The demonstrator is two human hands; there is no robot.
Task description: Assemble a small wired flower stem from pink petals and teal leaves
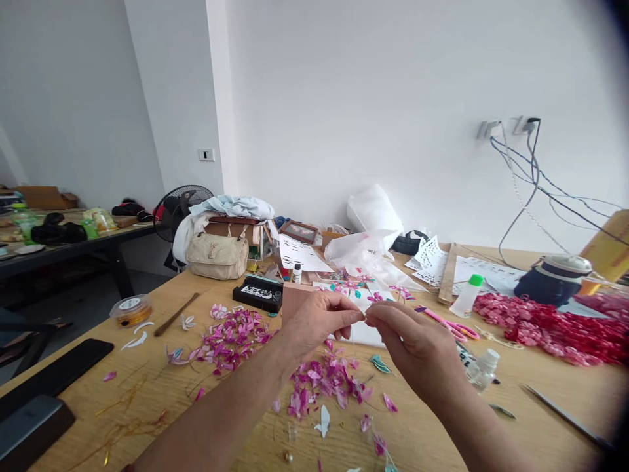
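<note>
Above the middle of the table, my left hand (324,318) and my right hand (415,337) meet at the fingertips. Both are closed in a pinch, thumb against fingers. Something tiny and pale seems to sit between them, too small to name. Below and between my forearms lies a heap of magenta petals (324,380). A second petal heap (236,337) is left of my left hand. Just behind my fingers, finished-looking pink and teal flowers (376,297) rest on white paper. A teal leaf piece (380,364) lies under my right hand.
Pink-handled scissors (449,322), a green-capped bottle (468,295) and a clear bottle (484,370) stand or lie at right, before red flower strands (545,324). A black tray (258,293), a wire spool (130,310) and a dark phone (63,367) are at left.
</note>
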